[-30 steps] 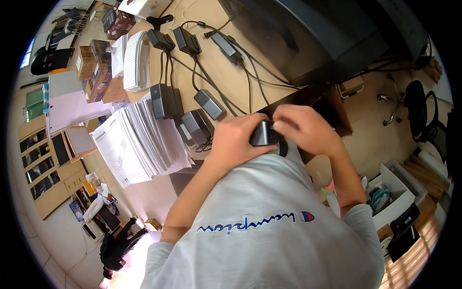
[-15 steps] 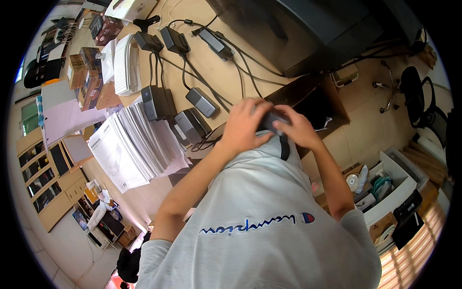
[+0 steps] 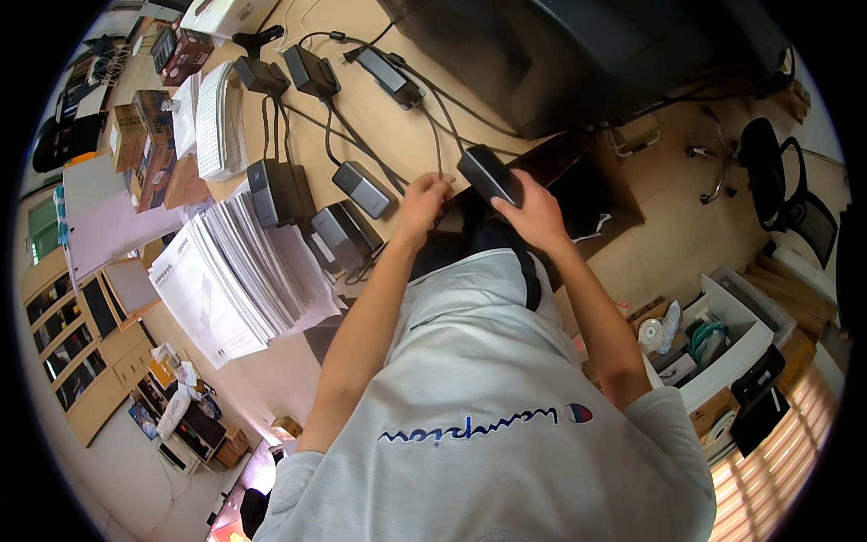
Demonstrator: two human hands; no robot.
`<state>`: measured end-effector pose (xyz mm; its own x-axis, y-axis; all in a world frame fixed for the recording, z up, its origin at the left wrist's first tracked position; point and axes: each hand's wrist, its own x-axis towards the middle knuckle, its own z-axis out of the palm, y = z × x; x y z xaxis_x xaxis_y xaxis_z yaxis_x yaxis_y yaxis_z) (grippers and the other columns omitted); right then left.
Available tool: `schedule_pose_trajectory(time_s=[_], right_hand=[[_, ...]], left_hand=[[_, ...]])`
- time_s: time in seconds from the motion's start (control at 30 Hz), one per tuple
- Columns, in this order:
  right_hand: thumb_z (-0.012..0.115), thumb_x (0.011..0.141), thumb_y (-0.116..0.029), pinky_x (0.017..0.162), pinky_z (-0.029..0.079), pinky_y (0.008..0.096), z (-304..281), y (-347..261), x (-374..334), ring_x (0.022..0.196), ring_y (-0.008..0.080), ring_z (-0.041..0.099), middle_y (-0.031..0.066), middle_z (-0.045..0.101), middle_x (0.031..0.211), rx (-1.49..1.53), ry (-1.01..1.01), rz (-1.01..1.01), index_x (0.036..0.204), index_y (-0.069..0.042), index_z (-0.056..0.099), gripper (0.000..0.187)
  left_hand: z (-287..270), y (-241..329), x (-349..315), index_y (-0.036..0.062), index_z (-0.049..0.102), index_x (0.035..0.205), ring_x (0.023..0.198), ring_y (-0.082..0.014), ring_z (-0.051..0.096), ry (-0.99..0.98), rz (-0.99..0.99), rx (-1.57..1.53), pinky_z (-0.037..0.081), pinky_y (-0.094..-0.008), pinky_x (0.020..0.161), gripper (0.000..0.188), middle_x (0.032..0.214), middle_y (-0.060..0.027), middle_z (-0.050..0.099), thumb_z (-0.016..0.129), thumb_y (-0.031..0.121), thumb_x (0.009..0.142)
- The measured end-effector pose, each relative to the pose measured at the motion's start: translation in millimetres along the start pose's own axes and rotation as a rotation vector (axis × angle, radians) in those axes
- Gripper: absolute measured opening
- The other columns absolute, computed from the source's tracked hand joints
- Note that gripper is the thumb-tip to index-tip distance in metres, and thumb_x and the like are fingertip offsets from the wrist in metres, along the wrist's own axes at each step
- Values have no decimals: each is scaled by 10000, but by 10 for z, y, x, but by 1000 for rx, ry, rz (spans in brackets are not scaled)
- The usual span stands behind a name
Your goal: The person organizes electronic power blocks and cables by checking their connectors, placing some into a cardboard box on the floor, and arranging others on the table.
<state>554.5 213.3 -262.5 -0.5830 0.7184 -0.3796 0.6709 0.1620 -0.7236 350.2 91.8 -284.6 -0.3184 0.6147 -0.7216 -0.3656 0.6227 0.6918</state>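
A black block-shaped device with rounded edges (image 3: pixel 488 174), like a power bank or adapter, is gripped at its near end by my right hand (image 3: pixel 535 212), over the desk's front edge. A dark cable runs to the device's far end; whether it is plugged in I cannot tell. To the left, my left hand (image 3: pixel 424 206) has its fingertips pinched together on a thin black cable (image 3: pixel 438 144) that comes down from the desk. Nearest to that hand lies a grey-and-black power bank (image 3: pixel 364 190). Further left stand two larger dark devices, a tall one (image 3: pixel 278 192) and a grey-sided one (image 3: pixel 345 237).
Black power adapters (image 3: pixel 312 72) with tangled cords lie further back on the desk (image 3: pixel 361 126). A large black monitor or case (image 3: pixel 560 63) takes up the far right. Stacked papers (image 3: pixel 248 285) stand at the left, an open drawer (image 3: pixel 736 330) at the lower right.
My hands have moved apart. The left has gone left and down to the cable; the right has brought the black device up from my lap to the desk edge.
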Motion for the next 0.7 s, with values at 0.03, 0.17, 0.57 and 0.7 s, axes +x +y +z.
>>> schedule_pose_trajectory(time_s=[0.03,0.17,0.57,0.7], right_hand=[[744,843,-423,978,493,456,92,10,64,1131,398,644,224,680,1213,14,-9,-5,1347,-20,560,671],[721,857,-446,985,490,462,466,-207,224,1152,395,633,218,659,1260,35,-13,-69,1365,-37,545,676],[810,776,-303,983,471,458,1112,-432,763,1202,374,533,133,602,1229,-65,142,-315,1305,-77,579,621],[756,819,-241,1003,455,458,1134,-469,665,1183,378,539,146,598,1236,-85,186,-348,1275,-66,590,516]], left_hand=[[18,172,-132,61,624,1206,882,-90,635,-18,22,-100,436,-209,778,274,861,14,638,563,240,1008],[-106,580,-564,70,555,1394,944,-116,646,-81,1,-276,459,-304,914,430,944,0,661,544,287,1022],[-197,319,-1059,67,376,1535,993,-169,629,-303,12,-539,506,-351,951,611,1174,-117,654,575,314,1013],[-174,86,-1187,92,293,1575,1040,-220,641,-226,-24,-519,506,-386,960,672,1236,-147,642,580,323,1013]])
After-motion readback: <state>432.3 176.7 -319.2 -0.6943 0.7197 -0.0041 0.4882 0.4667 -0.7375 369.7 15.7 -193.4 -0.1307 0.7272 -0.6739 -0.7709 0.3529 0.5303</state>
